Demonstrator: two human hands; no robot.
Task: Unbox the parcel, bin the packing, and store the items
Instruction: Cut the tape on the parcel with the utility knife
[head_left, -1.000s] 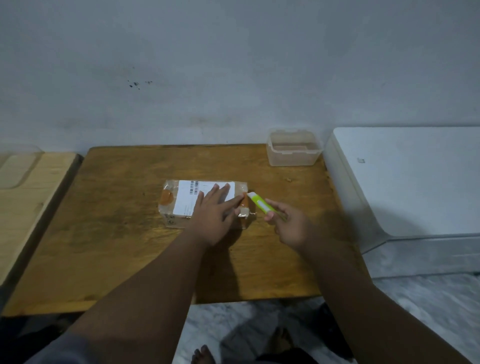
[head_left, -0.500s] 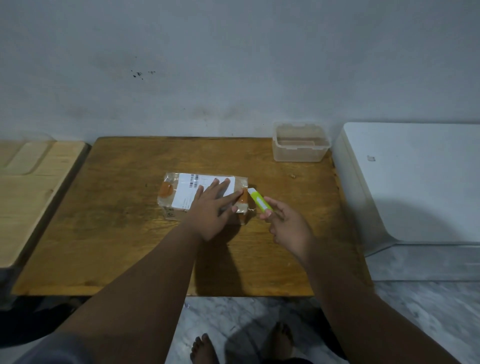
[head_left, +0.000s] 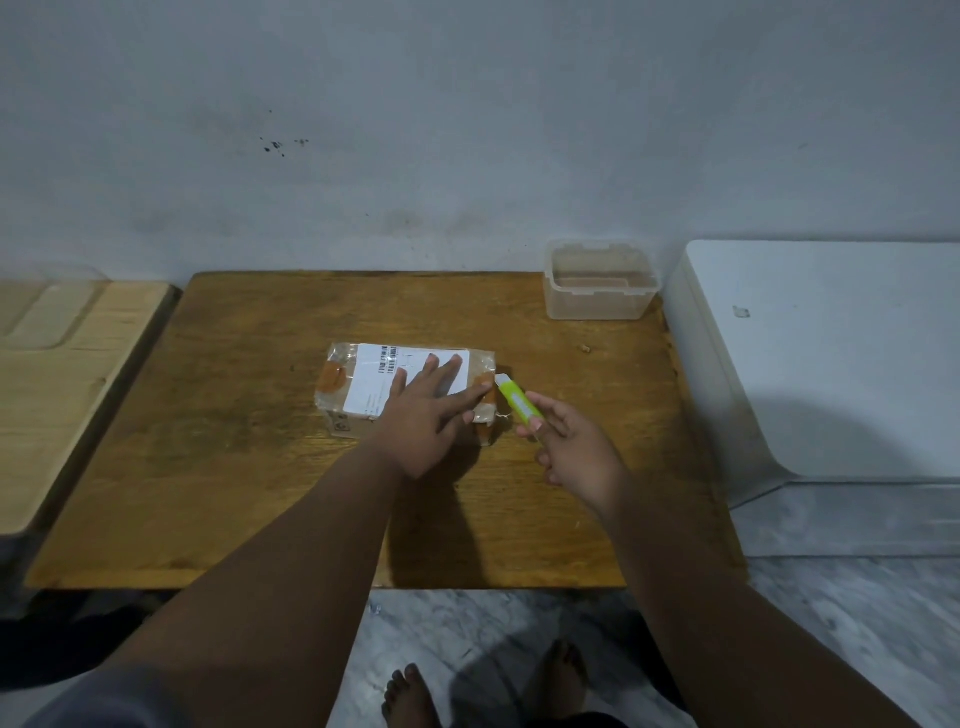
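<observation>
A small cardboard parcel (head_left: 358, 387), taped over and bearing a white shipping label, lies in the middle of the brown wooden table (head_left: 249, 467). My left hand (head_left: 428, 415) rests flat on its top with fingers spread, pressing it down. My right hand (head_left: 574, 449) pinches a lime-green box cutter (head_left: 517, 400) whose tip touches the parcel's right end, at the taped edge.
A clear plastic container (head_left: 600, 280) stands at the table's back right corner. A white cabinet-like unit (head_left: 831, 353) is right of the table, a pale wooden surface (head_left: 57, 374) left of it. Bare feet show on the marble floor (head_left: 831, 623) below.
The view has shifted slightly. Both hands stay on the parcel's right end, with the cutter tip still against the tape; little else differs.
</observation>
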